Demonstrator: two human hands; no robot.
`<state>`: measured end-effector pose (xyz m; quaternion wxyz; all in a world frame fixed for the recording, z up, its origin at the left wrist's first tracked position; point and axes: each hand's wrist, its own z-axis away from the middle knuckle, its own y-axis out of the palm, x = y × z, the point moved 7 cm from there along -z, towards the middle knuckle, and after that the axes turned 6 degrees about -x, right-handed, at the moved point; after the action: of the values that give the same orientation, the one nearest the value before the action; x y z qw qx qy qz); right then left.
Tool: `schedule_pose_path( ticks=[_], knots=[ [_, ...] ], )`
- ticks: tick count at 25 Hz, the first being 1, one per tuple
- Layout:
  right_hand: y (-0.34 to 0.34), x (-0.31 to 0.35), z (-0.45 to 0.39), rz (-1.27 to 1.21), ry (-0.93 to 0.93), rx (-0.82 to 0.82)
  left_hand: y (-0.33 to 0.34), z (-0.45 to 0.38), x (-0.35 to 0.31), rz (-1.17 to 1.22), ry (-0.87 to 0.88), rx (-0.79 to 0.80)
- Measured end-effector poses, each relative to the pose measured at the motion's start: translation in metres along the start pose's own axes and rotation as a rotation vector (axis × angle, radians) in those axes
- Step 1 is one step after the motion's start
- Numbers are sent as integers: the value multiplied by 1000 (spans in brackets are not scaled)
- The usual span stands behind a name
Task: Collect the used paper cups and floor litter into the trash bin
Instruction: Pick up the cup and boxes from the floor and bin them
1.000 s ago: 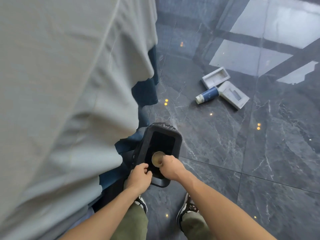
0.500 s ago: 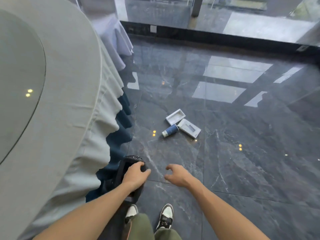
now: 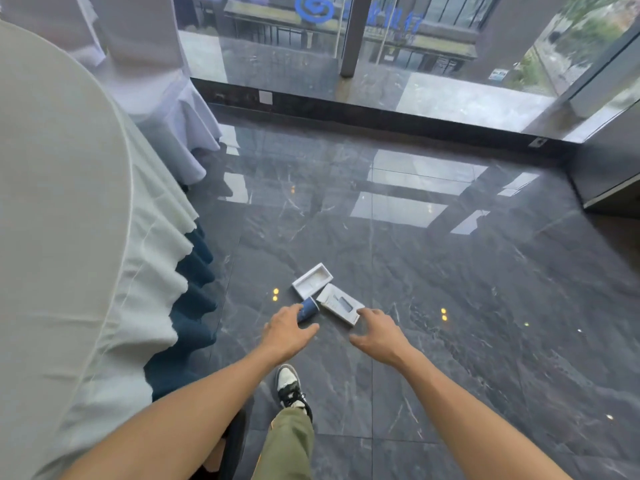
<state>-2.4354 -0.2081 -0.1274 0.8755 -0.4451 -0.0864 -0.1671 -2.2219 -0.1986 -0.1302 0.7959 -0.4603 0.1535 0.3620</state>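
Litter lies mid-frame on the dark grey marble floor (image 3: 450, 289): blue paper cup (image 3: 309, 308) on its side, white shallow cardboard tray (image 3: 312, 280), white box lid (image 3: 341, 304). My left hand (image 3: 287, 332) and right hand (image 3: 379, 332) hover spread and empty. Floor rightward is bare; pale draped tablecloth (image 3: 86, 254) borders left.

Floor (image 3: 450, 341) – dark grey marble w/ thin white veins, glossy. Cup (image 3: 309, 309) dark blue; both boxes white – tray (image 3: 312, 280) plain, lid (image 3: 341, 309) w/ grey-blue print. Tablecloth (image 3: 69, 237) pale grey-green over navy underskirt (image 3: 194, 306); far drape (image 3: 166, 109) white; trousers (image 3: 287, 445) olive; sneaker (image 3: 289, 388) black & white.
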Motion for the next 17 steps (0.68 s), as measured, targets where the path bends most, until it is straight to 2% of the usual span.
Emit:
schedule_pose_path(
  ticks=[8,13,17],
  knots=[
    [-49,-26,-127,-38,83,-81,5,-130,-23,94,-9,30],
    [-21,-44,-216,-46,59,-71,45,-219,-2,103,-56,9],
    [41,-71,-310,-48,29,-37,122,-298,38,132,-128,3]
  ],
)
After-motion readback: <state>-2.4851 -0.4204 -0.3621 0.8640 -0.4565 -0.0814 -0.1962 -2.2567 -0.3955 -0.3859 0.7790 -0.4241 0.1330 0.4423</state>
